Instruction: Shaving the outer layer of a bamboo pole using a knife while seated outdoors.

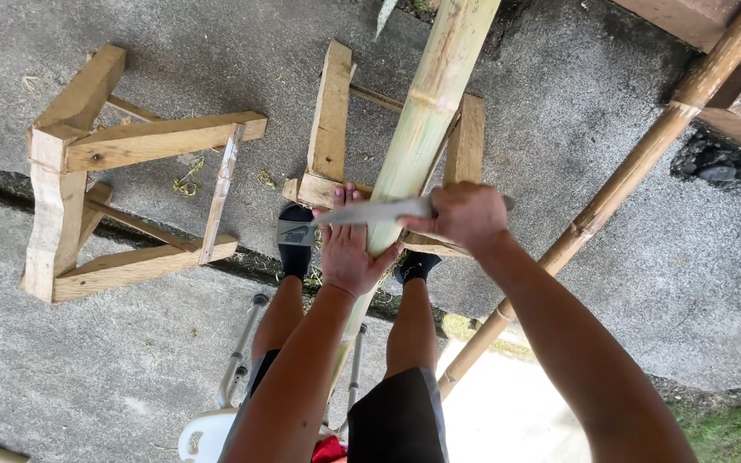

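Head view, pole: I see a thick green-yellow bamboo pole [426,111] running from the top of the frame down toward my lap, between my knees; its long axis points almost straight away from me, leaning slightly to the right at the far end.
Head view, support: the pole rests on a small wooden stand [329,120] just ahead of my feet.
Head view, left hand [351,249]: it lies flat on the near part of the pole, fingers stretched forward and together, palm pressing down on the bamboo.
Head view, right hand [466,214]: curled tight round the handle of a long knife [370,212], knuckles up.
Head view, blade against pole: the blade lies crosswise, nearly square to the pole's axis, over the fingertips of my left hand; I cannot tell whether the edge touches the bamboo.
Head view, nearer hand: both sit at the pole; the left is directly on it, the right just off its right side.
Head view, surroundings: a second wooden stand [122,171] lies to the left, well apart; a thinner brown bamboo pole [628,171] slants on the right over the concrete ground [130,377].
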